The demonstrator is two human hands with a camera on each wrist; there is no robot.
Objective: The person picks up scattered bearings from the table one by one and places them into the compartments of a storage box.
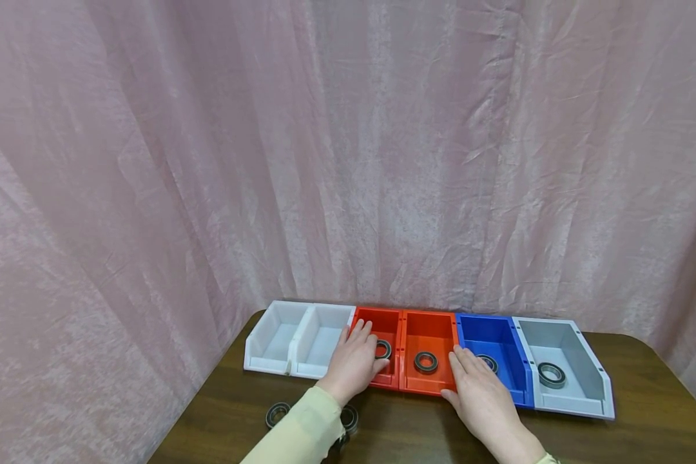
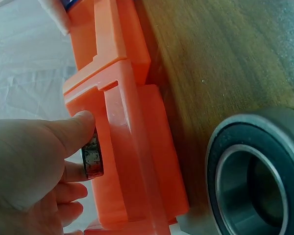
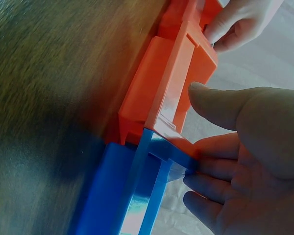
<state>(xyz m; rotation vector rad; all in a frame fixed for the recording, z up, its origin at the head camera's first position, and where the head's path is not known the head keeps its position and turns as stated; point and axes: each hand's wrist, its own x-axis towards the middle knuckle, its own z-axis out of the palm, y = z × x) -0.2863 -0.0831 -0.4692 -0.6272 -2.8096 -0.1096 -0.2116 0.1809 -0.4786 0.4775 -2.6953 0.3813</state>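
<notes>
1. The bins stand side by side on the worktop [image 1: 406,425], low fronts toward the person, probably so hands can reach in easily: two white bins [image 1: 281,328], then the left red bin [image 1: 383,320], right red bin [image 1: 431,330], blue bin [image 1: 487,330] and grey bin [image 1: 557,338].
2. One bearing each lies in the right red, blue and grey bins, which seems meant to keep them apart; other bearings [image 1: 270,415] lie on the worktop by the left sleeve [image 1: 301,428].
3. The left hand [image 1: 350,361] reaches into the left red bin. Its grip is nearly closed: thumb and a finger pinch a bearing [image 2: 92,155] by its sides, on edge in the wrist view, likely for a steady hold.
4. The right hand [image 1: 484,393] has a loose grip, thumb well apart from the fingers, holding no bearing. Its fingertips seem to touch where the right red and blue bins meet, perhaps steadying them.
</notes>
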